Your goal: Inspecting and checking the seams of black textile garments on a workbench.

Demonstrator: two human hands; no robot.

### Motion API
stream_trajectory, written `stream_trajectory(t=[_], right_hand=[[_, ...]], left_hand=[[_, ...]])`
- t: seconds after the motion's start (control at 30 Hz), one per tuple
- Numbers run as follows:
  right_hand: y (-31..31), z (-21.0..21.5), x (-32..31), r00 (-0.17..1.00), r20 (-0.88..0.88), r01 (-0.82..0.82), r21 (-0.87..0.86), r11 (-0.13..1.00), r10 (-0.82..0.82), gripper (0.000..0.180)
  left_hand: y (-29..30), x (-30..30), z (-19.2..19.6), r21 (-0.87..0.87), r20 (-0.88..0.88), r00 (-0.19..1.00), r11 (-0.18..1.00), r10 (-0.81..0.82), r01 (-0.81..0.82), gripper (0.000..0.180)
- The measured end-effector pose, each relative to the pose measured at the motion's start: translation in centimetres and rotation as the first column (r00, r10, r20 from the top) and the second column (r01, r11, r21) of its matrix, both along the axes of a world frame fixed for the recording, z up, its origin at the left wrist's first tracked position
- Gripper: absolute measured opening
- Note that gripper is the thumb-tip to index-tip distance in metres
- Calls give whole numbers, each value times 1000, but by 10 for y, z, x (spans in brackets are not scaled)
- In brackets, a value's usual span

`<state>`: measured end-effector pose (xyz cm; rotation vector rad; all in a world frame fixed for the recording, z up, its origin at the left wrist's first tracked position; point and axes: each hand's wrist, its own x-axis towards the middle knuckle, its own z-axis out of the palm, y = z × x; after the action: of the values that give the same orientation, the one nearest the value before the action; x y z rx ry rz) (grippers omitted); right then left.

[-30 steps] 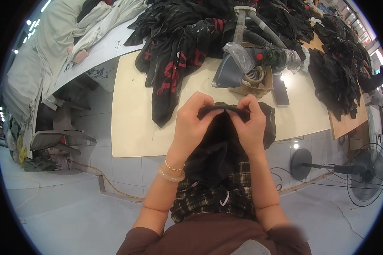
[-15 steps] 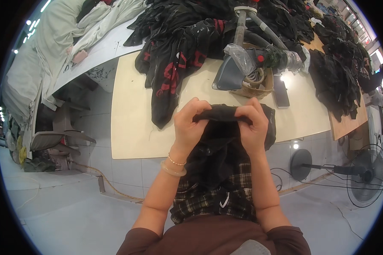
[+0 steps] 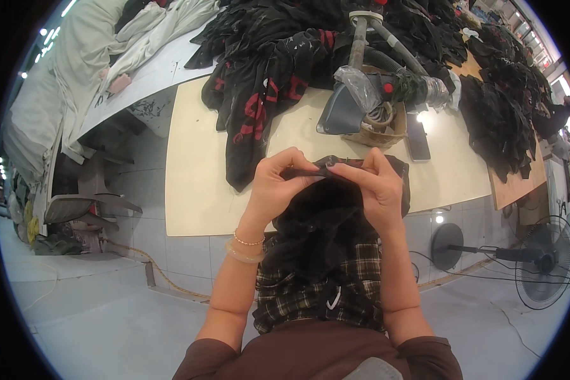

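Note:
A black cloth garment (image 3: 320, 218) hangs from the table's front edge down over my lap. My left hand (image 3: 280, 182) pinches its upper edge, thumb below and fingers bent over the top. From the other side my right hand (image 3: 379, 190) is closed on the same edge, with its forefinger stretched toward the left fingertips. Both hands' fingertips nearly meet at the middle of the fold. Whether a small thread or tool lies between them I cannot make out.
On the cream table (image 3: 196, 164) lie a heap of black garments (image 3: 253, 107) with red print, a grey machine-like device (image 3: 345, 111) beside a basket (image 3: 386, 131), and a phone (image 3: 418, 139). A standing fan (image 3: 541, 259) is at right, a chair (image 3: 85, 206) at left.
My hands have drawn closer together along the garment's edge. My right forefinger now reaches inward to the left fingertips, where before the fold was stretched between both hands.

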<state>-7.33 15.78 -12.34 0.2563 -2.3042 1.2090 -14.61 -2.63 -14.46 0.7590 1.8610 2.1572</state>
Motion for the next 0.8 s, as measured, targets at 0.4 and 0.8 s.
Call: stream_trajectory(t=[0.4,0.8], right_hand=[[-5,-6,-1,995,77,77,-113,991,-69,48],[0,2,-2,956,136,-134,-584,800,259,12]], left_hand=[[9,8,0,-132,-349,915,957,200,-259,14],[9,4,2,-164,-483,867,960,124,-228,18]])
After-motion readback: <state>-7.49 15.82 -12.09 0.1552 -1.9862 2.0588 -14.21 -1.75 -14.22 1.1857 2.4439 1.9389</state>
